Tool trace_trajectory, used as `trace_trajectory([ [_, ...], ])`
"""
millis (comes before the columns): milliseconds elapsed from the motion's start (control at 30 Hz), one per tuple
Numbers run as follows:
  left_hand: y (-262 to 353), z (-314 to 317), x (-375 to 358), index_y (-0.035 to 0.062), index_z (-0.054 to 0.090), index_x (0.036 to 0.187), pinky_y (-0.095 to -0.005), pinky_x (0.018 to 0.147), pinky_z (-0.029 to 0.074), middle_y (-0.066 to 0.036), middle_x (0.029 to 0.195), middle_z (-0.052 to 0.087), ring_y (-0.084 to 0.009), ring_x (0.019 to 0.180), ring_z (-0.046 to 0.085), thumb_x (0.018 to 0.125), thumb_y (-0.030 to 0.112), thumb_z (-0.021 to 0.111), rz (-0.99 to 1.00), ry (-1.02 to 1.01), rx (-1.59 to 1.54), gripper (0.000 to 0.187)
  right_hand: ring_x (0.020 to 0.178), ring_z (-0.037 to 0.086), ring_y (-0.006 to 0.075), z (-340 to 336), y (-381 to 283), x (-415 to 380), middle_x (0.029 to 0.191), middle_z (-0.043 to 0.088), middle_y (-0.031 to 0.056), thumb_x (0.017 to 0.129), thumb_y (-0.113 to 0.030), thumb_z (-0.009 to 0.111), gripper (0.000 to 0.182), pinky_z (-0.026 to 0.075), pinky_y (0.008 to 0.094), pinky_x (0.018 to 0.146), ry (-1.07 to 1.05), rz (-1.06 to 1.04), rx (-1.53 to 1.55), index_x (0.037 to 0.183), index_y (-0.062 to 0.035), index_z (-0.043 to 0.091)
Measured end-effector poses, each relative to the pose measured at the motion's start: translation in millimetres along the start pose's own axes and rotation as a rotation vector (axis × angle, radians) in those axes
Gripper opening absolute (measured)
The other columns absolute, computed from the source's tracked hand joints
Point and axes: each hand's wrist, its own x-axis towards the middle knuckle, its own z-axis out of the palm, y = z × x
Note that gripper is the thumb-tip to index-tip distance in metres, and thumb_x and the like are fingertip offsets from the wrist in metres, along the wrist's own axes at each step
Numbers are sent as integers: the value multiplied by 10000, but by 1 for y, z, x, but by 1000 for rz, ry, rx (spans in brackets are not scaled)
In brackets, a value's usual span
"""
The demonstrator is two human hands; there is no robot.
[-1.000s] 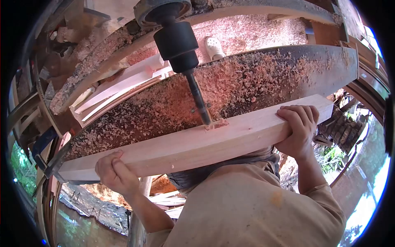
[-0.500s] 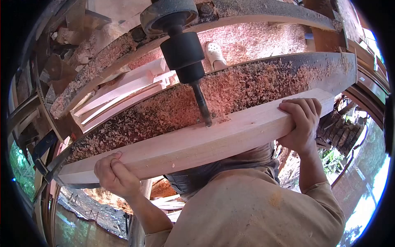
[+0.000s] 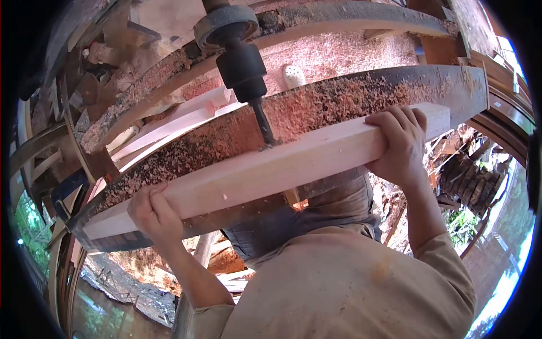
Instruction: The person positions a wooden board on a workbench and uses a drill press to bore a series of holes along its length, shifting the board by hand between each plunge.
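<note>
a person's two bare hands hold a long, pale wooden beam [image 3: 282, 169] lying slantwise along the near side of a dark worktable [image 3: 467, 90]. the left hand [image 3: 155, 213] is closed around the near edge, toward the beam's left end. the right hand [image 3: 400, 144] is clasped near the right end, its fingers curled over the top face. this wide spread seems to give control of both ends while leaving the fingers well apart from a drill bit [image 3: 261, 121], which points down at the far edge of the beam's middle, between the hands. whether its tip is in the wood or just beside it, i cannot tell. a black chuck [image 3: 241, 70] holds the bit from above. the beam lies on the side toward the person's tan shirt [image 3: 344, 282], probably for easy reach. pinkish shavings [image 3: 350, 99] cover much of the table beyond. past it shows a pale, holed shoe [image 3: 293, 76].
</note>
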Motion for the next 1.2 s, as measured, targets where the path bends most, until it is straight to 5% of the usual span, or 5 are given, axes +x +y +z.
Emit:
trace_trajectory([
  [200, -7, -7, -28, 29, 773, 865, -473, 953, 472, -109, 881, 767, -336, 850, 669, 947, 83, 543, 61, -25, 82, 250, 942, 691, 292, 2, -13, -49, 992, 736, 51, 613, -113, 792, 400, 419, 442, 956, 10, 52, -6, 1010, -125, 737],
  [1200, 4, -1, 4, 12, 759, 855, -464, 895, 497, -127, 841, 746, -335, 806, 670, 921, 27, 547, 16, 43, -45, 222, 946, 691, 277, 0, -2, 3, 970, 722, 37, 616, -188, 869, 424, 424, 434, 967, -21, -29, -55, 1011, -131, 723],
])
